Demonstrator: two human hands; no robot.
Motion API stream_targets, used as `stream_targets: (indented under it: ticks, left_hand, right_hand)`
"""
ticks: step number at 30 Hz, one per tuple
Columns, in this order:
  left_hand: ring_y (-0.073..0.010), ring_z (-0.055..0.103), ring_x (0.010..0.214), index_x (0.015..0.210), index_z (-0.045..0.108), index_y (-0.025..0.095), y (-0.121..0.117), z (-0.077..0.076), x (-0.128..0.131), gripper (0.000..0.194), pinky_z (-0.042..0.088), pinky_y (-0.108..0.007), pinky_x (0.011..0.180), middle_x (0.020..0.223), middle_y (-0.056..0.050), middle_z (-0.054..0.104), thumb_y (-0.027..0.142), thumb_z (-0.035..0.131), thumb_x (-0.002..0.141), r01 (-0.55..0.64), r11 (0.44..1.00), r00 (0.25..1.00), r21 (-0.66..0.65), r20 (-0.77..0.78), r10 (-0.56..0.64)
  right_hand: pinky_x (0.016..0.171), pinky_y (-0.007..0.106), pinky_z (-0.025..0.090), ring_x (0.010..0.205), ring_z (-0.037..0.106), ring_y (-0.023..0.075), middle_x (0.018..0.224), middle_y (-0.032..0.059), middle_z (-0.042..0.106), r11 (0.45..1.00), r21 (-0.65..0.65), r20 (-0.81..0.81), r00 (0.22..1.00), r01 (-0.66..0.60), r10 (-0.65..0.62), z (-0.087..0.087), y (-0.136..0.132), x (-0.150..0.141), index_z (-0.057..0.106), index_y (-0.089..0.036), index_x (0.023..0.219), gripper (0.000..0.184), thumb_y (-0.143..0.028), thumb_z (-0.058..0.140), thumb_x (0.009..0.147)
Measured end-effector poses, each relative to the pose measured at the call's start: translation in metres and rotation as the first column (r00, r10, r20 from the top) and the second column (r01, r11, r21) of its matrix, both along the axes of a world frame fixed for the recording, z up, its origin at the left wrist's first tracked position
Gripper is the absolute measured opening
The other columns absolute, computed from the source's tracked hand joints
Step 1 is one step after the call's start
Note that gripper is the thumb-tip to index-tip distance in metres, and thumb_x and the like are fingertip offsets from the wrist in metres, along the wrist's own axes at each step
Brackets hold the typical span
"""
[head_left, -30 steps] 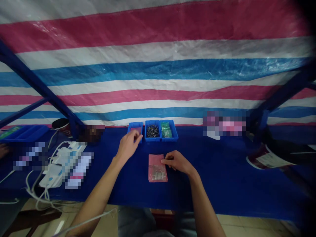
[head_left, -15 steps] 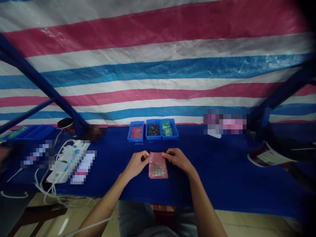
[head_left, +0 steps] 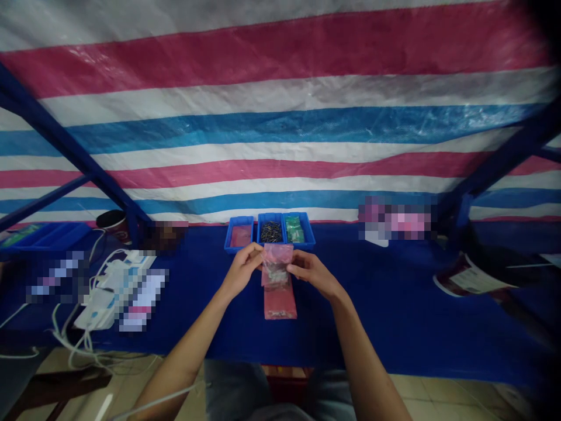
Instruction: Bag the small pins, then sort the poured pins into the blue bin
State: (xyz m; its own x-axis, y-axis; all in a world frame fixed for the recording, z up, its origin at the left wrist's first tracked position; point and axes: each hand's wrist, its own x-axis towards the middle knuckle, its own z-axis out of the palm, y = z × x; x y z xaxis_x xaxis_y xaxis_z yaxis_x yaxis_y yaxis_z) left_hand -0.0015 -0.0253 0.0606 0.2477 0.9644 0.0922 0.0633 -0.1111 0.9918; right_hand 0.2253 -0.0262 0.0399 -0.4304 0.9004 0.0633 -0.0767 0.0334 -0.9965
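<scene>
From my end of the feed, I see the left hand pinching the left edge of a translucent pink plastic bag, thumb and fingertips closed on it near its far corner. The right hand grips the opposite edge, thumb laid across the front, the other fingers curled behind. The bag is on the near side of my landmark, the middle blue plastic bin, and its far end overlaps that bin's near wall in my view. Its long axis runs away from the wearer, the far end pointing at the middle bin; greyish contents, too blurred to name, gather in the part farther from the bin.

A flat rectangular pink plastic bag lies nearer the wearer than the held one, in line with the middle bin and pointing the same way, its far part covered. I cannot tell whether the two touch.

The middle bin holds a heap of thin dark metal pieces. Just left of it stands another blue plastic bin with pink plastic inside; against its right side I see a third blue bin with green packets. Well left of the middle bin is a white plastic power strip with cables. Behind it hangs a striped red, white and blue tarpaulin.
</scene>
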Motion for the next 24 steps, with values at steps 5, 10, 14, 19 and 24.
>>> stream_targets:
  ticks: [5,10,14,19,24]
  left_hand:
    - [-0.0112,0.054,0.064,0.089,0.057,0.019,0.025,-0.014,0.008,0.031,0.047,-0.021,0.064,0.073,0.004,0.055,0.05,0.062,0.088,-0.024,0.998,0.981,-0.066,0.193,0.037]
    - [-0.0129,0.053,0.064,0.086,0.061,0.015,0.028,-0.031,0.011,0.036,0.043,-0.021,0.061,0.072,0.001,0.058,0.051,0.066,0.084,0.012,1.0,1.0,0.019,0.009,-0.012]
    - [-0.0122,0.051,0.058,0.079,0.059,0.015,0.025,-0.052,0.01,0.035,0.042,-0.023,0.058,0.063,0.003,0.054,0.049,0.068,0.083,-0.054,0.997,0.998,0.057,-0.019,0.055]
    - [-0.0144,0.054,0.062,0.087,0.064,0.015,0.018,-0.066,0.01,0.035,0.045,-0.024,0.061,0.068,0.0,0.059,0.05,0.067,0.084,-0.119,0.991,0.993,0.061,0.008,0.119]
    - [-0.0185,0.058,0.073,0.091,0.069,0.014,0.015,-0.068,0.009,0.036,0.046,-0.027,0.069,0.079,-0.004,0.066,0.049,0.069,0.081,-0.138,0.985,0.988,0.105,-0.06,0.145]
  right_hand:
    - [0.057,0.024,0.036,0.063,0.05,0.0143,0.071,0.0009,0.061,0.999,0.043,0.055,0.998,-0.013,0.011,0.008,0.014,-0.013,0.07,-0.013,0.086,0.045,-0.057,0.072,0.079]
    - [0.068,0.029,0.044,0.077,0.058,0.0213,0.082,0.0047,0.066,0.993,0.071,0.023,0.995,0.097,-0.099,-0.014,0.021,-0.022,0.07,-0.015,0.094,0.046,-0.058,0.071,0.079]
    - [0.064,0.027,0.042,0.069,0.053,0.0178,0.075,0.0028,0.061,0.954,0.197,0.107,0.962,0.227,-0.252,-0.028,0.016,-0.027,0.068,-0.016,0.086,0.038,-0.054,0.064,0.087]
    - [0.065,0.027,0.042,0.069,0.052,0.0177,0.076,0.0033,0.06,0.904,0.359,0.248,0.91,0.233,-0.333,-0.035,0.008,-0.029,0.065,-0.018,0.081,0.033,-0.048,0.057,0.094]
    - [0.065,0.027,0.04,0.067,0.05,0.0172,0.073,0.002,0.058,0.868,0.381,0.231,0.876,0.319,-0.424,-0.039,0.007,-0.029,0.06,-0.019,0.075,0.035,-0.048,0.057,0.094]
